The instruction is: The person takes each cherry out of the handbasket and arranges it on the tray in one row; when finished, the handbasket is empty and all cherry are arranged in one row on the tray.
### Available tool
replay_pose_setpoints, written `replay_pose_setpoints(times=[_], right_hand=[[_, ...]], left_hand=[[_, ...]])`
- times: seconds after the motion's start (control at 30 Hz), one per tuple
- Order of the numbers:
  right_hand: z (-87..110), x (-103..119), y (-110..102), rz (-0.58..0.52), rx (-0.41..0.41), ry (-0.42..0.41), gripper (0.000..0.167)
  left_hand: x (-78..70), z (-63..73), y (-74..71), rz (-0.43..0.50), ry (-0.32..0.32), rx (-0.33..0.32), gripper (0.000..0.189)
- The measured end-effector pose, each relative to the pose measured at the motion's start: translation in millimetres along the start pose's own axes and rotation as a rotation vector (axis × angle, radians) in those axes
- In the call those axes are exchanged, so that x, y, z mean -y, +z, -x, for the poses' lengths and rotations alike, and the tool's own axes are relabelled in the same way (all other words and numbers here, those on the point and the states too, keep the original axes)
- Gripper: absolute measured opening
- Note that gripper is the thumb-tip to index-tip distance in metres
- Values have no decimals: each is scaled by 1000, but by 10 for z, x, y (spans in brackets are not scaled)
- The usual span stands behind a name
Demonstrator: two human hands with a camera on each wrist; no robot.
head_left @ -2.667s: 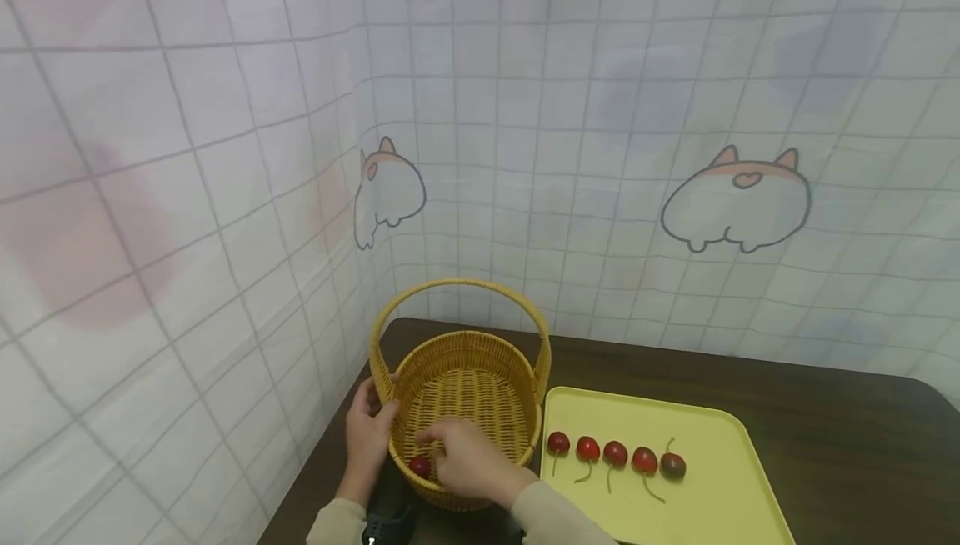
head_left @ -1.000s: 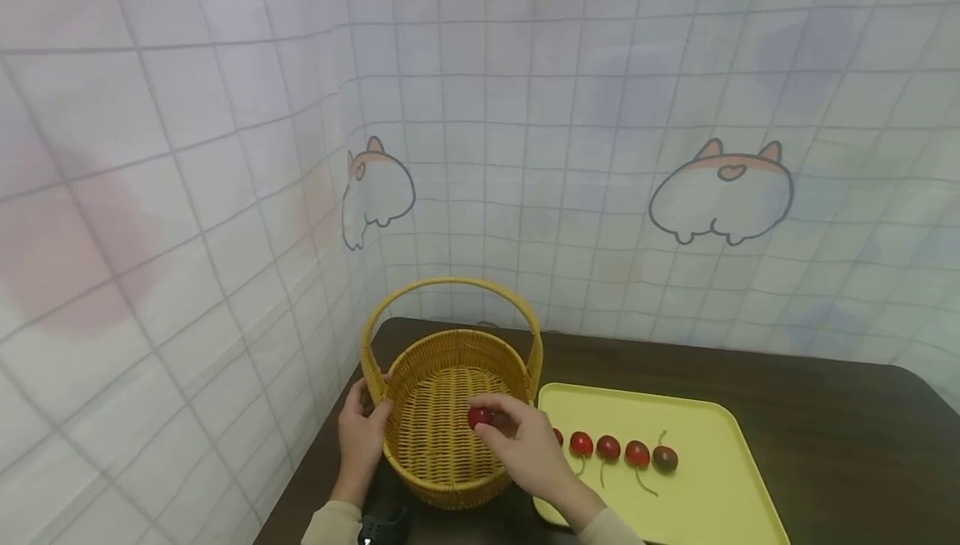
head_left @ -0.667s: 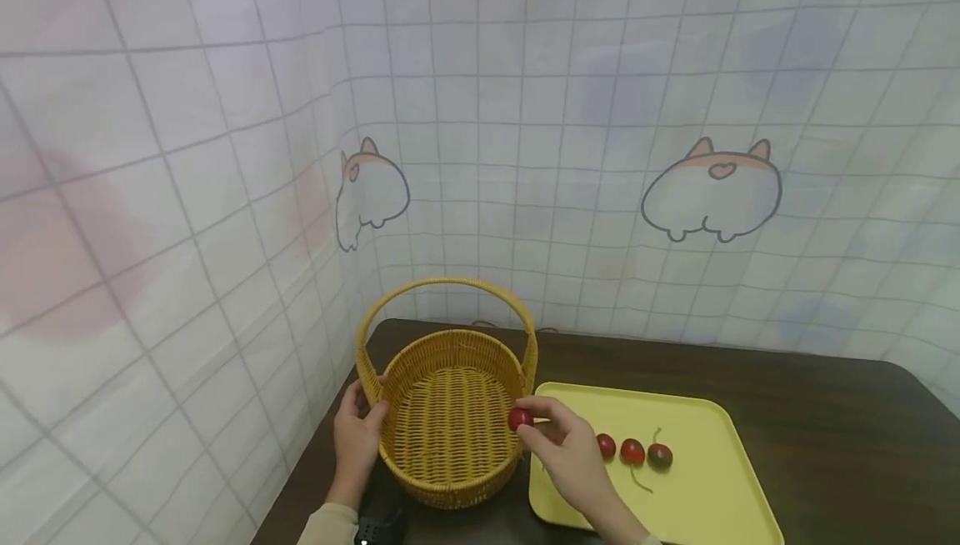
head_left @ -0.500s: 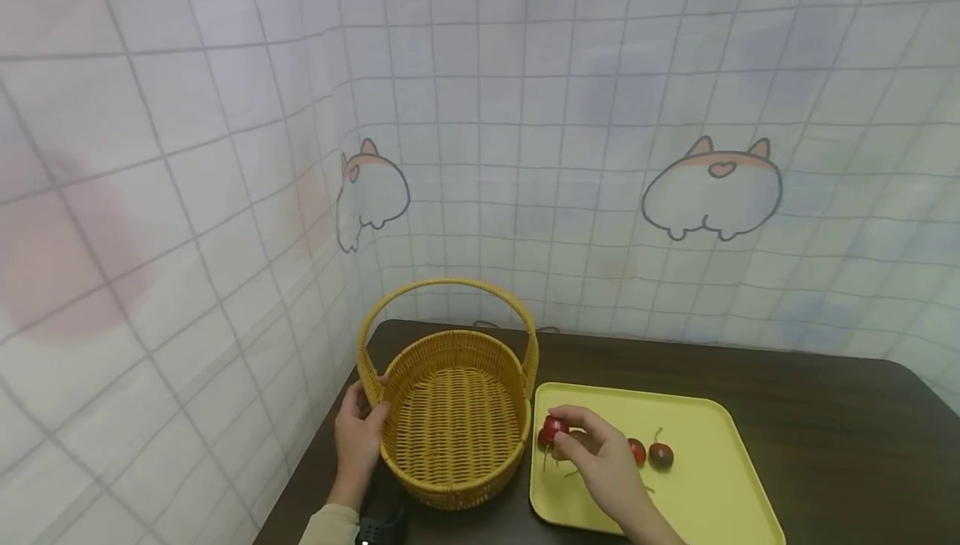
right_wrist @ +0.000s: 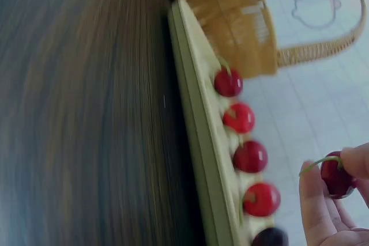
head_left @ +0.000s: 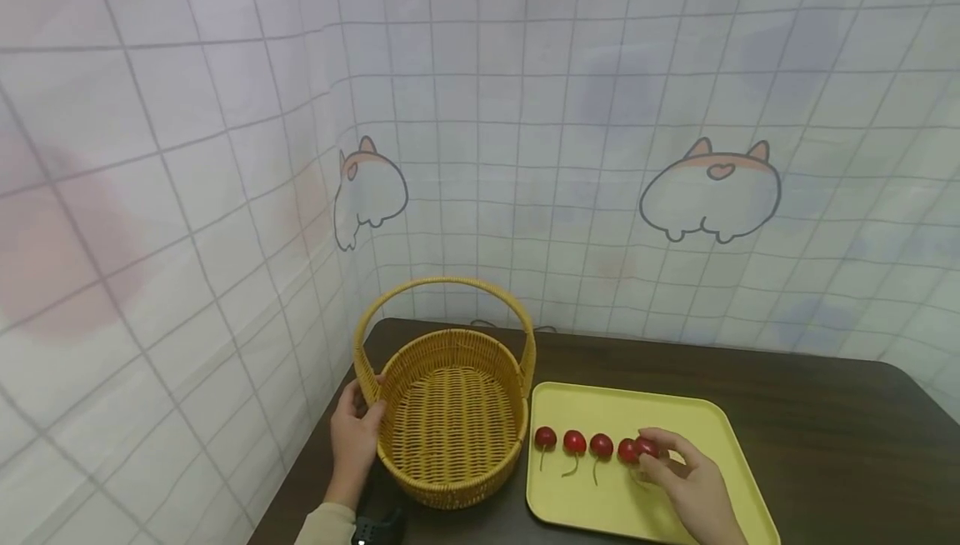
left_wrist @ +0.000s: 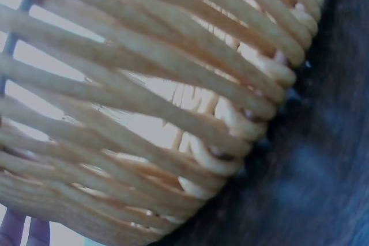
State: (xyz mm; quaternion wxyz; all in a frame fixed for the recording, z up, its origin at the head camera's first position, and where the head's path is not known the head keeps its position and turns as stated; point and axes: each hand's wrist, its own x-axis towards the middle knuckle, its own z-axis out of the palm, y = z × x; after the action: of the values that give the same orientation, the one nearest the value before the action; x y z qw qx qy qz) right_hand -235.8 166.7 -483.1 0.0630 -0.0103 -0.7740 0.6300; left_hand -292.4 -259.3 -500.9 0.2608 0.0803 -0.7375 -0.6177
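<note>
In the head view my left hand (head_left: 356, 442) grips the left side of the yellow wicker basket (head_left: 454, 491), with the thumb at the rim by the handle's base. Between thumb and fingers my right hand (head_left: 697, 487) pinches a dark red cherry (head_left: 646, 447), held above the yellow tray (head_left: 592, 507) near the row's right end. The right wrist view shows this cherry (right_wrist: 336, 180) raised, its green stem sticking out. Several cherries (head_left: 573, 442) lie in a row on the tray. The darkest one (right_wrist: 270, 237) is hidden behind my right hand in the head view.
The tall arched handle (head_left: 450, 281) rises over the basket. A dark wooden table (head_left: 847, 437) carries basket and tray side by side. A wall covering (head_left: 570, 195) with a grid and cartoon animals stands behind and at the left. A black strap (head_left: 378, 528) lies by my left wrist.
My right hand has picked the cherry out of the basket and carried it right, over the tray to the row's far end. The left hand keeps its grip on the basket.
</note>
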Motion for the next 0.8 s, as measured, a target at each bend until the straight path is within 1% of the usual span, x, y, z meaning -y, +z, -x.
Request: replay_pose_setpoints(times=[0.1, 0.13, 0.23, 0.33, 0.37, 0.57, 0.7, 0.8], right_hand=[[-37, -57, -170, 34, -7, 11, 41], [-50, -70, -223, 67, -12, 15, 42], [-88, -99, -352, 170, -26, -4, 41], [-120, -120, -463, 294, -27, 11, 44], [-129, -130, -494, 317, -26, 17, 44], [-190, -213, -641, 388, 3, 58, 49], [-221, -259, -700, 457, 36, 86, 51], [-228, -285, -718, 492, 50, 98, 51]], left_hand=[[-4, 6, 7, -12, -3, -6, 38], [-3, 7, 7, -15, 4, -10, 37], [-4, 14, 0, -27, 31, -25, 36], [-10, 16, -20, -40, 52, -43, 35], [-14, 11, -26, -45, 54, -48, 34], [-27, -5, -48, -79, 36, -75, 35], [-32, 5, -51, -107, 16, -118, 37], [-38, 2, -45, -110, 22, -151, 39]])
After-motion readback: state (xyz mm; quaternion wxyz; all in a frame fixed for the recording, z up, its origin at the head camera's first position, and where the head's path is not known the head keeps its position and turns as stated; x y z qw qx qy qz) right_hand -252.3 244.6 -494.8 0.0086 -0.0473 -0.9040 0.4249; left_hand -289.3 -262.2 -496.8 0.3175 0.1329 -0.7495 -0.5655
